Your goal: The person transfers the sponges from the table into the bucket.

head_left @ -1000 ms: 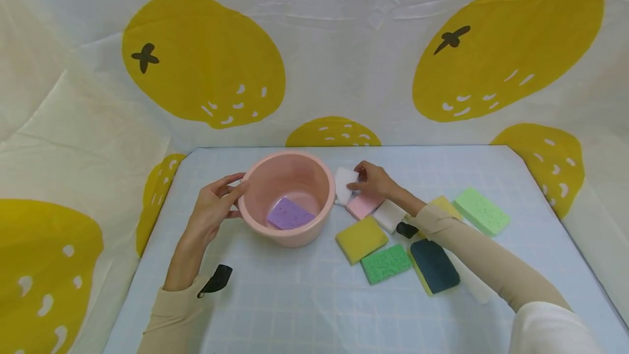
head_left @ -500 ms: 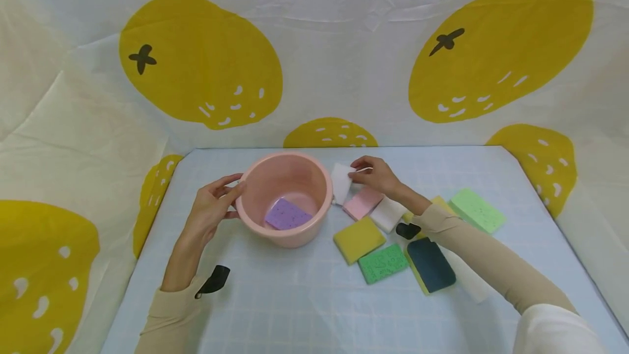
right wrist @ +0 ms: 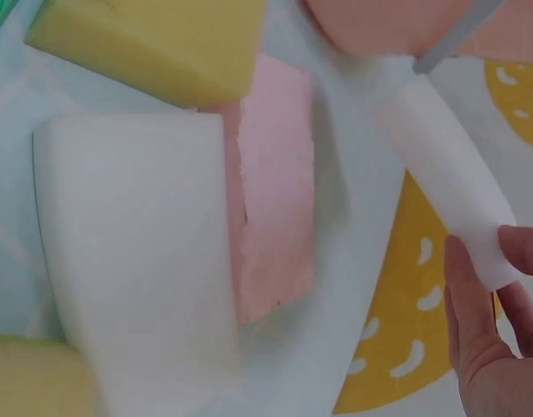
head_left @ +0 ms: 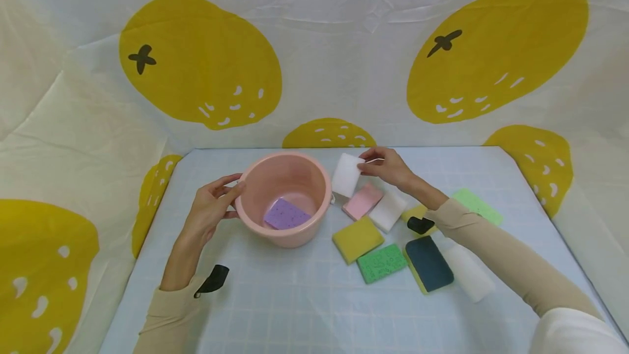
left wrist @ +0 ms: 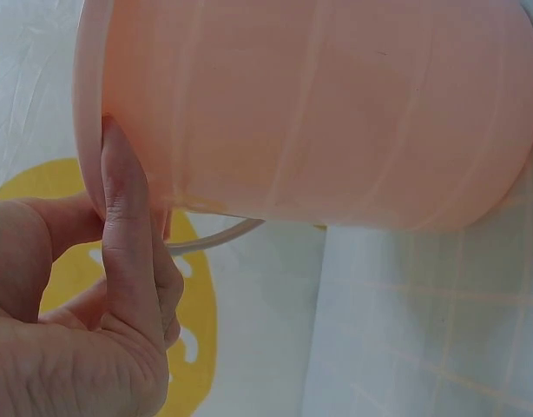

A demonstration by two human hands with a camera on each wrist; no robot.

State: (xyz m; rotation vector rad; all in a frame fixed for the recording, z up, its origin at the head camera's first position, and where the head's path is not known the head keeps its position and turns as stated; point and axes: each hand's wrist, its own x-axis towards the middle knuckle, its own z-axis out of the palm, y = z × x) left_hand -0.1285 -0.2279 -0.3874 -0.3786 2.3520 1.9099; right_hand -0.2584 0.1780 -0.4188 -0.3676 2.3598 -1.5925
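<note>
My left hand (head_left: 208, 206) pinches the left rim of a pink bucket (head_left: 290, 239), thumb and fingers on either side of the rim in the left wrist view. Inside the bucket lies a speckled purple sponge (head_left: 286, 214). To the bucket's right, my right hand (head_left: 390, 168) pinches a white sponge (head_left: 346, 175) by one end. In the right wrist view that white sponge (right wrist: 449, 178) is raised and tilted, with its far end close to the bucket's handle (right wrist: 457, 35). A pink sponge (head_left: 363, 201) and another white sponge (head_left: 388, 211) lie just below the right hand.
Nearer on the table (head_left: 275, 305) lie a yellow sponge (head_left: 357, 240), a green sponge (head_left: 381, 263) and a dark-topped scouring sponge (head_left: 429, 263). A long white sponge (head_left: 469, 273) and a pale green sponge (head_left: 478, 206) are partly covered by the right sleeve. A fruit-print cloth (head_left: 334, 59) hangs behind.
My right hand has lifted the white sponge off the table and moved it slightly up and back. The left hand stays at the bucket's rim.
</note>
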